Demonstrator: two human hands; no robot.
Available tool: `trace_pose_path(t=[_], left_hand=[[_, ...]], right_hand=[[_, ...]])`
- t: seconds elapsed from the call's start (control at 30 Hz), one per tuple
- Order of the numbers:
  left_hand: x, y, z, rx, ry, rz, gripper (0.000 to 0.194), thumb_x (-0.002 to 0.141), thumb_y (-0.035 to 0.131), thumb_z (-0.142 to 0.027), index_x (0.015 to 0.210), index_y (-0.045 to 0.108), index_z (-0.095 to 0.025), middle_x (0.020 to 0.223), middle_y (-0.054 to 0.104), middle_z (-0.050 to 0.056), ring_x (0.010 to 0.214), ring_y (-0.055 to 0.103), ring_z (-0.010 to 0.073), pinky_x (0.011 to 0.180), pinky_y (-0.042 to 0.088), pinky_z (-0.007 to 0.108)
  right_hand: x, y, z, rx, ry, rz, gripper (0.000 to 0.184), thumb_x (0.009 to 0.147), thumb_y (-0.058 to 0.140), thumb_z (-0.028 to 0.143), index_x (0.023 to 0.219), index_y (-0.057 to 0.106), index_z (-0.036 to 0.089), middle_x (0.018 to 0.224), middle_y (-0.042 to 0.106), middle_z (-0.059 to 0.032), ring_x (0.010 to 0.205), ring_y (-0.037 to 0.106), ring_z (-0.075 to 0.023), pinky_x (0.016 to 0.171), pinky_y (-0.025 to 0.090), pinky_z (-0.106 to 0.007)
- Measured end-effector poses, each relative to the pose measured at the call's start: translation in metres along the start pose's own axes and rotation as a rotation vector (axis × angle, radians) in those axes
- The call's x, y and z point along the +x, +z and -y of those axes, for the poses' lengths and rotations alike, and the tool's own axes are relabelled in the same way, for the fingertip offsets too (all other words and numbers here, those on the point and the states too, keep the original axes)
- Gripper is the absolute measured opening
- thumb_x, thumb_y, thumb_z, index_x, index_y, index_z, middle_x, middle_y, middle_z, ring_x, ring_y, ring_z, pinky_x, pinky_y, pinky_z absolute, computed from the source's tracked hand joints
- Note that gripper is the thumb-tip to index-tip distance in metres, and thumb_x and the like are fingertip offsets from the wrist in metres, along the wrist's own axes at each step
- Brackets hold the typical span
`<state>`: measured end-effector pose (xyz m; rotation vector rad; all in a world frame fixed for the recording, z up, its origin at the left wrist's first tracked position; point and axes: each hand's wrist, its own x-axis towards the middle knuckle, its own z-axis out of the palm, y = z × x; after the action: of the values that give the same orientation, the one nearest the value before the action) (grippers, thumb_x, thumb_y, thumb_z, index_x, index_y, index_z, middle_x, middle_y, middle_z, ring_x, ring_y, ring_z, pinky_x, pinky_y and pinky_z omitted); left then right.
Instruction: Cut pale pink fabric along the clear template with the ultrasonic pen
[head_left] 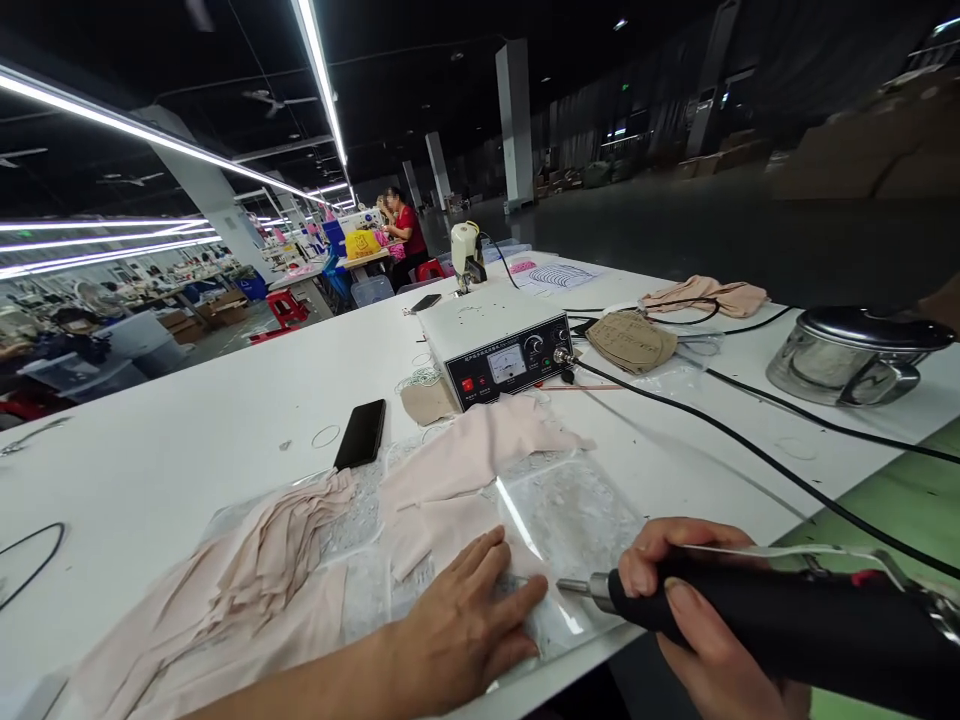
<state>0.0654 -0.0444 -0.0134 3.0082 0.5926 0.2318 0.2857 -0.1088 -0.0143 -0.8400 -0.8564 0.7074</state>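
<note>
My right hand [697, 610] is wrapped round a thick black handheld tool [780, 620], whose narrow metal tip points left, just over the clear plastic sheet. A metal lever runs along its top. My left hand [472, 610] lies with its fingers stretched out on a pale pink fabric piece [457, 525], its fingertips close to the metal tip. Beyond it, another pale pink fabric piece [480, 440] is spread over the clear plastic sheet [577, 510]. To the left, a heap of pale pink fabric pieces [262, 560] lies layered and creased.
Behind the fabric stands a control box [506, 360] with a dial and a black cable [697, 420]. Around it are a black phone [361, 433], brown card templates [634, 340] and a lidded glass jug [847, 360]. A person [405, 235] sits at a sewing machine farther back.
</note>
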Motion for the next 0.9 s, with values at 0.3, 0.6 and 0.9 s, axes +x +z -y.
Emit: trace_pose_path(t=[0.3, 0.6, 0.9], left_hand=[[0.0, 0.002, 0.002, -0.048, -0.097, -0.036, 0.037, 0.1, 0.048, -0.034, 0.128, 0.049, -0.011, 0.13, 0.055, 0.019, 0.13, 0.05, 0.0304, 0.101, 0.053, 0.042], [0.004, -0.002, 0.001, -0.002, -0.065, -0.027, 0.038, 0.101, 0.044, -0.033, 0.13, 0.049, -0.009, 0.125, 0.058, 0.019, 0.13, 0.05, 0.0292, 0.105, 0.049, 0.047], [0.004, 0.001, -0.006, -0.027, -0.084, -0.01, 0.049, 0.095, 0.054, -0.045, 0.134, 0.052, -0.015, 0.123, 0.052, 0.02, 0.128, 0.048, 0.0374, 0.106, 0.045, 0.054]], right_hand=[[-0.01, -0.005, 0.001, -0.007, 0.034, 0.008, 0.016, 0.083, 0.065, 0.025, 0.094, 0.054, 0.028, 0.079, 0.058, -0.0001, 0.063, 0.059, -0.0157, 0.059, 0.054, -0.034], [-0.013, -0.005, 0.004, 0.036, 0.002, 0.039, 0.018, 0.085, 0.062, 0.02, 0.096, 0.053, 0.03, 0.079, 0.058, 0.001, 0.063, 0.059, -0.0146, 0.058, 0.056, -0.032], [-0.012, -0.01, 0.002, 0.066, -0.016, 0.069, 0.02, 0.079, 0.069, 0.018, 0.093, 0.059, 0.029, 0.075, 0.06, 0.0002, 0.056, 0.061, -0.0168, 0.051, 0.057, -0.036]])
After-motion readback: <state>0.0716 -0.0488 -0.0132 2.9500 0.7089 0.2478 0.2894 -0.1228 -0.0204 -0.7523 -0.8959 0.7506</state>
